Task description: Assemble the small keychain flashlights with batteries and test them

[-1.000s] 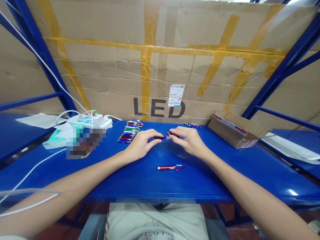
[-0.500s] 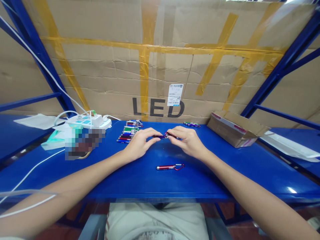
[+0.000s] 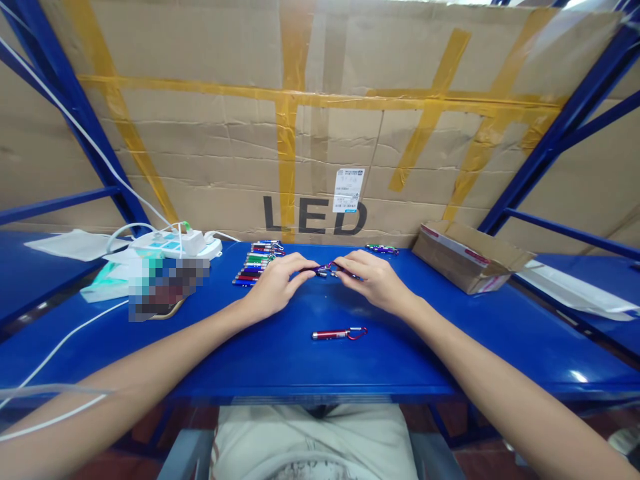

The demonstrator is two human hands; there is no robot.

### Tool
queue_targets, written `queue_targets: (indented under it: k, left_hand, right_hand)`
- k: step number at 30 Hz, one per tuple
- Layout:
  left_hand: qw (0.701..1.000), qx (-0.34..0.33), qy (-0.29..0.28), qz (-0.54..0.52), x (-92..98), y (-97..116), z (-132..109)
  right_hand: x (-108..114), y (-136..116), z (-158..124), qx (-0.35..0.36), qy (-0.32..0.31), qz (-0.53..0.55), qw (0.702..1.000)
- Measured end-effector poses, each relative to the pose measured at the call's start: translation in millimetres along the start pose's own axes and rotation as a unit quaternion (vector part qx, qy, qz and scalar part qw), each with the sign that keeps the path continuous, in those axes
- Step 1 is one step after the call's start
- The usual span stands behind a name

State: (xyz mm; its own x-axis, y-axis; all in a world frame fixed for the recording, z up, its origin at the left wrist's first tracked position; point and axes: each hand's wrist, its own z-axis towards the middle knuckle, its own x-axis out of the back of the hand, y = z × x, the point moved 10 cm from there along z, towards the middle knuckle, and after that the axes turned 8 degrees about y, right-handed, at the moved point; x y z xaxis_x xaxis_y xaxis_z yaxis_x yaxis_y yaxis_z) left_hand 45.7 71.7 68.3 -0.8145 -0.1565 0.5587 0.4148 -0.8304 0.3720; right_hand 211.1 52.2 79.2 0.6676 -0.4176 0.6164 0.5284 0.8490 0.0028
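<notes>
Left hand (image 3: 273,283) and right hand (image 3: 373,275) still pinch a slim purple metallic penlight (image 3: 321,269) toward the bench (image 3: 410,357)'s far edge, handling continuing.

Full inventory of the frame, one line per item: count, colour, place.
Purple keychain pen: one, between the hands
Red keychain pen: one, table front
Keychain pen row: several, mixed colours, beyond left hand
Back keychain pens: count unclear, green and purple, table back
Open box: one, brown, back right
Power strip: one, white, back left
Packet: one, teal and white, left
Pixelated item: one, dark, beside packet
White sheets: left and right sides
Cables: several, white, left
Cardboard: brown, yellow tape, behind
Label: one, white, on cardboard
Table: blue, below
Frame: blue, both sides
Left hand, right hand: both on purple keychain pen
Trousers: pale, bottom
</notes>
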Motion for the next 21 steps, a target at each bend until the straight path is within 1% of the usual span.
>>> queue_targets:
  k: [4, 7, 12, 14, 16, 18, 21]
  left_hand:
    - [0.999, -0.026, -0.014, 0.042, -0.7, -0.4, 1.7]
    - [0.997, -0.034, -0.025, 0.065, -1.7, -1.7, 2.7]
    - [0.994, -0.021, -0.072, 0.082, -13.4, -7.3, -2.3]
    - [0.992, -0.008, -0.094, 0.081, -19.3, -9.5, -5.6]
    - [0.99, 0.005, -0.117, 0.073, -24.6, -9.8, -8.4]
    - [0.989, 0.019, -0.136, 0.061, -28.3, -8.3, -10.1]
    - [0.986, 0.037, -0.157, 0.036, -31.4, -4.0, -11.2]
  right_hand:
    - [-7.4, 7.6, -1.7, -0.035, -0.051, -0.005, 0.998]
    - [-9.7, 12.5, -2.2, -0.066, -0.08, 0.005, 0.995]
    - [-13.1, 24.0, -5.3, -0.127, -0.138, 0.118, 0.975]
    - [-14.3, 31.0, -8.7, -0.165, -0.161, 0.159, 0.96]
    - [-18.1, 35.6, -14.7, -0.205, -0.197, 0.201, 0.938]
    - [-21.6, 38.1, -21.5, -0.252, -0.223, 0.25, 0.908]
    - [-24.7, 37.8, -29.4, -0.312, -0.246, 0.313, 0.863]
